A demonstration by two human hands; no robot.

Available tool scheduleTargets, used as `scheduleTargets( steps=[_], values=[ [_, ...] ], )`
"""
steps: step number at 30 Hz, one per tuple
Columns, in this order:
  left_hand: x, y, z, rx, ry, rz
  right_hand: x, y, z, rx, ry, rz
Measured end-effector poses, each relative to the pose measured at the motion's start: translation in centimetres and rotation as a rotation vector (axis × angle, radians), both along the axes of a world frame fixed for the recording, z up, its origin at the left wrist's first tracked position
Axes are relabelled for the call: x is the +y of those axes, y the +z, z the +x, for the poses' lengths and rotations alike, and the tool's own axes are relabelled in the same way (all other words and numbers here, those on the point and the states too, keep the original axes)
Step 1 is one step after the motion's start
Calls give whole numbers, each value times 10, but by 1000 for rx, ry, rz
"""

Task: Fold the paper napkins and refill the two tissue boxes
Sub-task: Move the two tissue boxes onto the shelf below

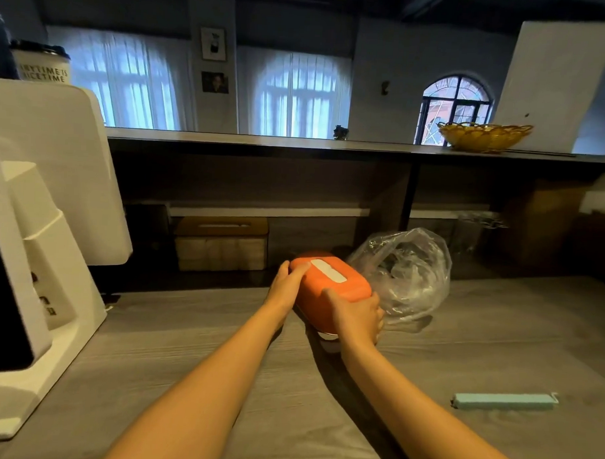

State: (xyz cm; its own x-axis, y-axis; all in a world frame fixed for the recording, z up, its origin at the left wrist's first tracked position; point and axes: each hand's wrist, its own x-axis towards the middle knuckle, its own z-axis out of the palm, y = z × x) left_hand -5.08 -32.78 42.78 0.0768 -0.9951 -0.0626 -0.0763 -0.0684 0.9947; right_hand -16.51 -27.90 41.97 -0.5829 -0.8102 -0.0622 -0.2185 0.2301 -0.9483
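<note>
While both arms reach forward over the grey wood-grain surface (pixel 187 345), I see the orange tissue box (pixel 330 285) held between the two hands, out near the far edge. My left hand (pixel 287 285) has its grip on the far left end, fingers laid over the top edge beside the white slot (pixel 328 270). My right hand (pixel 358 319) clasps the near right corner, thumb on the lid and fingers wrapped down the side. The box sits tilted, and I cannot tell whether its base touches the surface.

Just to the right, touching or nearly touching the right hand, lies a crumpled clear plastic bag (pixel 406 270). A second tissue box (pixel 221 243), with a wooden lid and white contents showing through its clear sides, stands in the recess under the raised shelf (pixel 263 140), behind and to the left. A pale green sealing clip (pixel 504 401) lies well apart at near right. A white monitor stand (pixel 36 254) fills the left, and a yellow basket (pixel 484 136) sits on the shelf.
</note>
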Motion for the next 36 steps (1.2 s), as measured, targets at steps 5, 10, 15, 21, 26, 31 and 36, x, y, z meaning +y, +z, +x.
scheduleTargets(
  steps=[5, 10, 15, 21, 26, 31, 36],
  values=[
    [7, -1, 12, 45, 104, -90, 5, 1, 3, 110, 57, -153],
    [15, 7, 28, 194, 183, -205, 8, 23, 7, 162, 157, -373],
    [16, 23, 34, 170, 276, -294, -21, 45, -1, -28, 246, -478],
    [-13, 34, 34, 264, 305, -344, -85, 74, 5, -16, 288, -512],
    [-42, 29, 31, 295, 192, -247, -133, 70, -6, -139, 308, -405],
    [-63, 17, 15, 226, 88, -220, -152, 37, -30, -140, 266, -287],
    [-69, -14, 9, 202, 125, -123, -152, 20, -42, 15, 326, -165]
  ],
)
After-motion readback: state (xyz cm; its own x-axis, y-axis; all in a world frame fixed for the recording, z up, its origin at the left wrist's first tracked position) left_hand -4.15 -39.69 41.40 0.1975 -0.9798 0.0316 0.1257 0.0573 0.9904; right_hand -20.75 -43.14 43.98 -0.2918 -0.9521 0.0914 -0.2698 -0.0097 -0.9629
